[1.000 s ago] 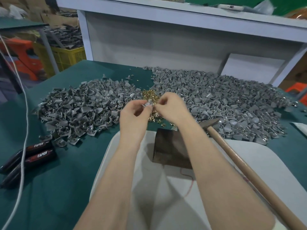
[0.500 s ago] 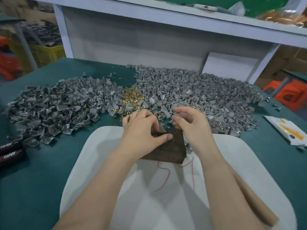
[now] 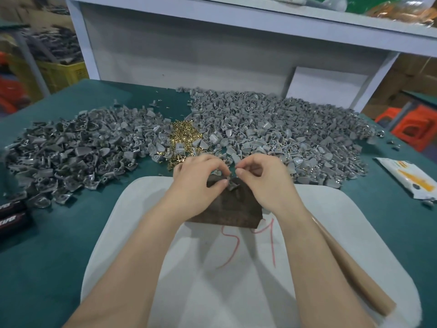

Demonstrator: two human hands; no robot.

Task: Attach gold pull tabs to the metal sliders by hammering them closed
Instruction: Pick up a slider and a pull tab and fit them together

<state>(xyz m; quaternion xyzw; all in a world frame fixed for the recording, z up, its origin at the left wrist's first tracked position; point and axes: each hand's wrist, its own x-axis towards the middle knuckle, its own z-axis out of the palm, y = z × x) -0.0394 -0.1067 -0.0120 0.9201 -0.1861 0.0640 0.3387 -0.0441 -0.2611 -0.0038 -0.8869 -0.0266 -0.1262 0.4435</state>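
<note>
Nearest, both forearms reach out over a white board marked in red, and the wooden hammer handle lies on it under the right forearm, as it did half a second ago. On the board's far part stands a dark brown block. A second ago the hands worked raised above the heaps; now they are down at the block's far top edge and closer together than half a second ago. The left hand has its grip closed on one grey metal slider, thumb and fingers pinching it against the top of the block. The right hand has curled fingers, thumb and forefinger tips meeting just above the slider; its grip may hold a tab, but the view is too small to tell. Just beyond the hands lies the heap of gold pull tabs, between two broad piles of grey sliders on the green counter. Black packs sit at the left edge, and a white and orange packet at the right.
</note>
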